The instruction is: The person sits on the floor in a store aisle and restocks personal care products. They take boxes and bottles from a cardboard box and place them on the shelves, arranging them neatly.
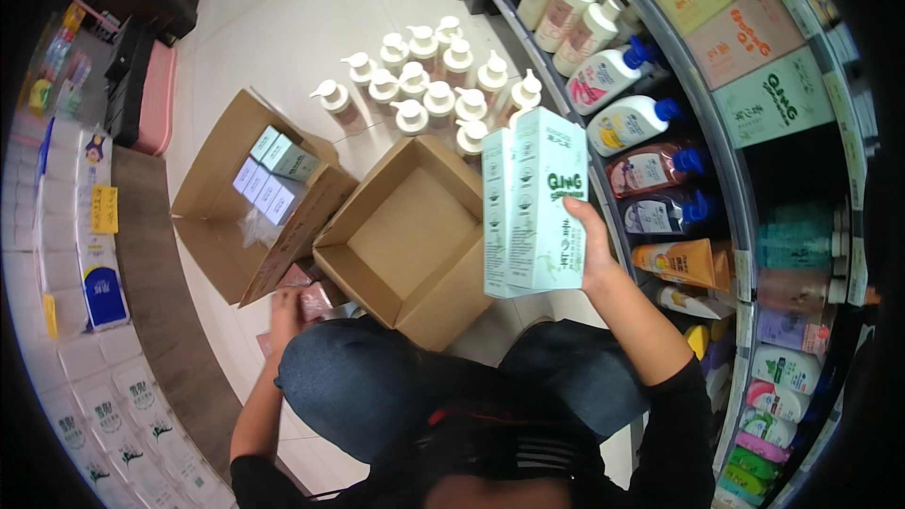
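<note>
My right hand (592,244) grips two pale green cartons (548,201) side by side, its thumb on the printed front. They are held up over the right rim of an open cardboard box (403,247), whose bare bottom shows. Down beside my left knee, my left hand (286,314) is at some pink packages (314,300) on the floor; whether its fingers grip one is unclear. A second open cardboard box (212,184) stands to the left. Inside it are small pale green cartons (293,159), pale lilac cartons (265,187) and crumpled clear plastic (258,227).
Several white pump bottles (438,99) stand on the tiled floor beyond the boxes. Along the right runs a shelf unit (739,226) with bottles, tubes and larger cartons (774,95). Stacked tissue packs (95,226) line the left, near a pink bin (157,102).
</note>
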`<action>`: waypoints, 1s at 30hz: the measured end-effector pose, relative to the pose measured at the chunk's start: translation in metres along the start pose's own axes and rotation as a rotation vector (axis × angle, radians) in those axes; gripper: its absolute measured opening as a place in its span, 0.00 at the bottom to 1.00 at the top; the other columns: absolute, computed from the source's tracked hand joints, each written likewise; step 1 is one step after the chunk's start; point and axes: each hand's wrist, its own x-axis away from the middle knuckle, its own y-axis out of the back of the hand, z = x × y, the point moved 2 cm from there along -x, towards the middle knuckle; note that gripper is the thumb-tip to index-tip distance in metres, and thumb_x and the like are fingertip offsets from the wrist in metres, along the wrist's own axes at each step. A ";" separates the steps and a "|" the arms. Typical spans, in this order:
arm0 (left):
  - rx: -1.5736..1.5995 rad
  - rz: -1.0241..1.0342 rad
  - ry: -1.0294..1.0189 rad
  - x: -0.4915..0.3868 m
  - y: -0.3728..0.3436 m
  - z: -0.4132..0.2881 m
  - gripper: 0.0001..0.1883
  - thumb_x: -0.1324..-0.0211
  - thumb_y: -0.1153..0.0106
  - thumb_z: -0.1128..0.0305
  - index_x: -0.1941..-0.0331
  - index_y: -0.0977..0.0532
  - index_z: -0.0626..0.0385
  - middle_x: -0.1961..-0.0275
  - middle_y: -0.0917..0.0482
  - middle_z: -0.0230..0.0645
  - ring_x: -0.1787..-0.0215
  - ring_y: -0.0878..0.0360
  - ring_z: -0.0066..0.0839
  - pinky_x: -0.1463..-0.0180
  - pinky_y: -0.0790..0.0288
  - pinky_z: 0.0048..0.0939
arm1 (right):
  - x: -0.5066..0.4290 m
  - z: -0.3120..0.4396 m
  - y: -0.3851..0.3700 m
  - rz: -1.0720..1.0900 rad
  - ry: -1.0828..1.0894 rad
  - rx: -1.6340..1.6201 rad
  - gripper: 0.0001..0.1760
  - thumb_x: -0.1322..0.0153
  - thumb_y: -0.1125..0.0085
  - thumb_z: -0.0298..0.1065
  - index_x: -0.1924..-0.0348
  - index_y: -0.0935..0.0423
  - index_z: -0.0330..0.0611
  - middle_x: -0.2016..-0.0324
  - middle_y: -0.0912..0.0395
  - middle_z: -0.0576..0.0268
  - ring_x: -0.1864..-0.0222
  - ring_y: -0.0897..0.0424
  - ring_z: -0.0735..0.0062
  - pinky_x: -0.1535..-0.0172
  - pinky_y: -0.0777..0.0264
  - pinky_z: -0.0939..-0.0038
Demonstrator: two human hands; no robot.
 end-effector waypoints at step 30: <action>1.215 0.230 0.140 -0.195 0.048 -0.311 0.20 0.35 0.34 0.60 0.47 0.27 0.59 0.57 0.19 0.35 0.57 0.18 0.21 0.54 0.22 0.25 | 0.026 -0.005 -0.027 0.098 -0.008 0.157 0.38 0.31 0.36 0.46 0.33 0.33 0.32 0.43 0.22 0.45 0.43 0.20 0.55 0.39 0.25 0.57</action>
